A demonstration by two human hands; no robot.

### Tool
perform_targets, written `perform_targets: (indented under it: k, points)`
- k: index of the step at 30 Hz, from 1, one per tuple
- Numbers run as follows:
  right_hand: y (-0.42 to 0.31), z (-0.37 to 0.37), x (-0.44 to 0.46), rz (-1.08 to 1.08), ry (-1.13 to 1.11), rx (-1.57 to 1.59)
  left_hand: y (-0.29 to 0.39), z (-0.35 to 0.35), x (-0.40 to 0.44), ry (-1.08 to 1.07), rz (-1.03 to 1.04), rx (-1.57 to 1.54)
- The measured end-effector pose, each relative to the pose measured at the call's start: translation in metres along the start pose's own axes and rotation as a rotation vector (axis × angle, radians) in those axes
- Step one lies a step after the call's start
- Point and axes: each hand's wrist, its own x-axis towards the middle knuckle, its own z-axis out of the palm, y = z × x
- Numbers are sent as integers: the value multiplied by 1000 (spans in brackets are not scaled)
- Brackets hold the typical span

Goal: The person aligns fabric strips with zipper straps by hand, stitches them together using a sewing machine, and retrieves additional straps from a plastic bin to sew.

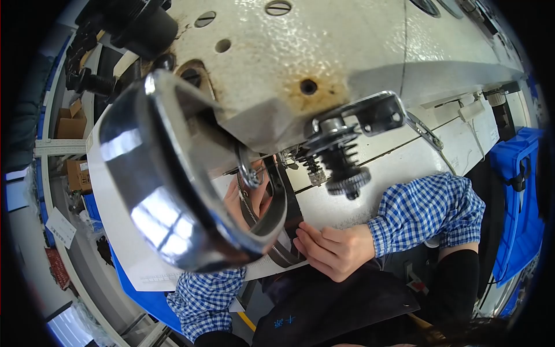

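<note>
A dark zipper [280,253] with metal teeth curves beneath the sewing machine head [358,40]. My left hand [232,203] shows only in part behind the chrome guard [167,191]; its fingers lie on both sides of the zipper and appear closed on it near the needle area. The rest of that hand is hidden. Beside the zipper runs a dark strip of material [293,211]. My right hand [338,250] is closed in a pinch at the strip's near right edge, with its fingertips touching it.
A spring-loaded thread tension knob [347,179] juts from the machine above the white table [329,211]. Blue bins [517,202] stand at the right. Shelving with cardboard boxes [72,120] is on the left. Checked sleeves [425,211] cover my forearms.
</note>
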Motion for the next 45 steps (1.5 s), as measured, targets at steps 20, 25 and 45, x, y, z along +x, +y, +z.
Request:
perform_targets:
  k: [20,25,45]
  points:
    - [11,4,2,37,-87,-60,-7,1,11,3,73,-99]
    - [29,6,6,55,-110,-35,-9,7,10,62,37,-69]
    - [75,23,8,184,-105,-314,-61,5,36,157,171,92]
